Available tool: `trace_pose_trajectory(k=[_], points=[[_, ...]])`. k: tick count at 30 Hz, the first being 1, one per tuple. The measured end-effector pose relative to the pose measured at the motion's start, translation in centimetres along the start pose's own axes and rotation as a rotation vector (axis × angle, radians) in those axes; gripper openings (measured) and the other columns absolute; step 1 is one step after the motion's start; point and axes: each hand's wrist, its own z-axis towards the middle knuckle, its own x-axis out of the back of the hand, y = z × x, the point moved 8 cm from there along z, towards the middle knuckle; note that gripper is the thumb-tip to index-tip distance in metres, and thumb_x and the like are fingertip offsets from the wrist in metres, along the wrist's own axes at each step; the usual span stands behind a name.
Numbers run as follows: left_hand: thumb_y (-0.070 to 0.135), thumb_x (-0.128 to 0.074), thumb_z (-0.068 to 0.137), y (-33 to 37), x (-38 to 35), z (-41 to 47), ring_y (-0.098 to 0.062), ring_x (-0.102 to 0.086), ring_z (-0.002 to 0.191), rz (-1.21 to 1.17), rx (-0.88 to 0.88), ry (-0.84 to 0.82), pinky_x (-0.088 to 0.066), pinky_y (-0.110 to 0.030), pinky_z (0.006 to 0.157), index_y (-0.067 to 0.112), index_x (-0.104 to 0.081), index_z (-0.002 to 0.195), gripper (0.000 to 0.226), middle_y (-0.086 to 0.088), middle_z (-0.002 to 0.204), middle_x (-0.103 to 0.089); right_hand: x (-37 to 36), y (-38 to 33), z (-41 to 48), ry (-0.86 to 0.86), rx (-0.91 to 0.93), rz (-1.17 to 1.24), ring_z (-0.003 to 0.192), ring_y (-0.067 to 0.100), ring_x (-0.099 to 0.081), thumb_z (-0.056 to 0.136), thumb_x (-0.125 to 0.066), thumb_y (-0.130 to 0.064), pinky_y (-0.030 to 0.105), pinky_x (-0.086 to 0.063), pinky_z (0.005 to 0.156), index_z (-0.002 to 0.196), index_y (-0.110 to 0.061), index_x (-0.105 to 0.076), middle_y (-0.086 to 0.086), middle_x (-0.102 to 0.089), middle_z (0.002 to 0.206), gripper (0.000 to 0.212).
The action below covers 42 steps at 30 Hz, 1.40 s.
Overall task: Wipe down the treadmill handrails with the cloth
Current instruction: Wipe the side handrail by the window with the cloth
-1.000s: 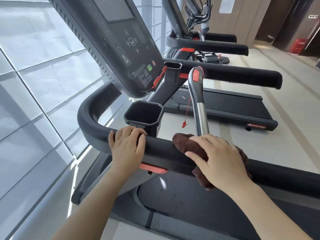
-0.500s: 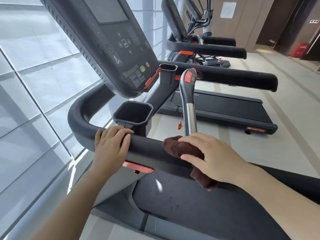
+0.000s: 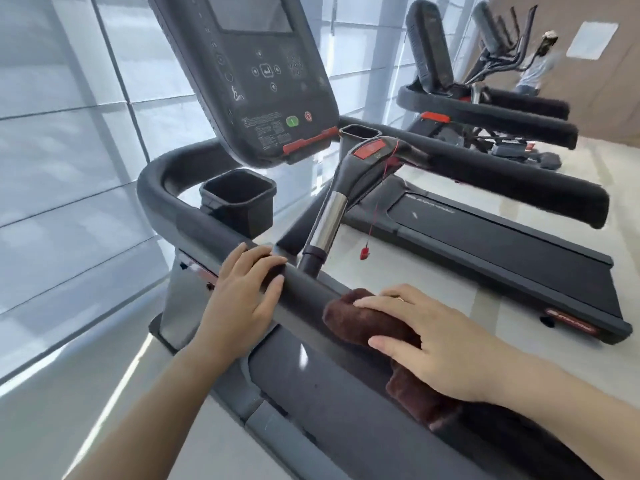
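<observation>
The treadmill's near black padded handrail (image 3: 194, 216) curves from the console down toward me. My left hand (image 3: 242, 299) lies on top of it, fingers curled over the rail just below the cup holder. Further down the same rail my right hand (image 3: 433, 344) presses a dark brown cloth (image 3: 360, 320) wrapped over the rail; the cloth's lower end hangs under my wrist. The far handrail (image 3: 519, 174) runs along the other side of the belt, untouched.
The console (image 3: 263, 74) leans overhead, with a cup holder (image 3: 239, 199) under it. A chrome pulse grip (image 3: 329, 216) with a red safety cord rises between my hands. More treadmills (image 3: 485, 109) stand to the right; glass wall on the left; a person stands far back.
My view has swung left and tilted. My right hand has slid the cloth a little down the rail, away from the chrome grip. My left hand keeps its hold on the rail.
</observation>
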Motion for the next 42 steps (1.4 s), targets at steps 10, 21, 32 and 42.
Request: trace_pose_trajectory(k=[10, 21, 32, 42], points=[[0.045, -0.028, 0.090, 3.4, -2.2, -2.5, -0.026, -0.017, 0.140, 0.037, 0.182, -0.016, -0.017, -0.048, 0.116, 0.033, -0.046, 0.126, 0.041, 0.001, 0.145, -0.035, 1.0, 1.6, -3.6, -0.104, 0.141, 0.065, 0.120, -0.003, -0.038, 0.090, -0.052, -0.043, 0.018, -0.027, 0.104, 0.131, -0.051, -0.041, -0.023, -0.034, 0.137, 0.043], [0.036, -0.032, 0.097, 12.3, -5.1, -7.2, -0.023, 0.004, 0.144, 0.022, 0.241, -0.093, -0.007, -0.040, 0.115, 0.035, -0.035, 0.138, 0.041, 0.003, 0.155, -0.014, 2.1, 4.2, -8.4, -0.076, 0.105, 0.120, 0.116, 0.002, -0.044, 0.089, -0.054, -0.044, 0.025, -0.030, 0.105, 0.131, -0.048, -0.044, -0.018, -0.043, 0.130, 0.043], [0.038, -0.034, 0.097, 20.5, -8.1, -13.2, -0.018, -0.008, 0.143, -0.078, 0.250, -0.148, -0.012, -0.036, 0.117, 0.032, -0.026, 0.144, 0.048, 0.004, 0.157, -0.005, 3.5, 8.7, -23.4, 0.033, 0.165, -0.127, 0.117, 0.005, -0.042, 0.082, -0.048, -0.060, 0.020, -0.029, 0.096, 0.121, -0.066, -0.036, -0.029, -0.028, 0.133, 0.042], [0.037, -0.037, 0.096, 22.2, -9.6, -14.7, -0.019, -0.015, 0.142, -0.102, 0.348, -0.098, -0.017, -0.028, 0.110, 0.037, -0.020, 0.145, 0.051, 0.010, 0.158, 0.003, 4.2, 10.1, -21.4, 0.147, 0.127, 0.226, 0.107, -0.002, -0.050, 0.086, -0.058, -0.043, 0.025, -0.039, 0.097, 0.117, -0.051, -0.052, -0.021, -0.054, 0.119, 0.033]])
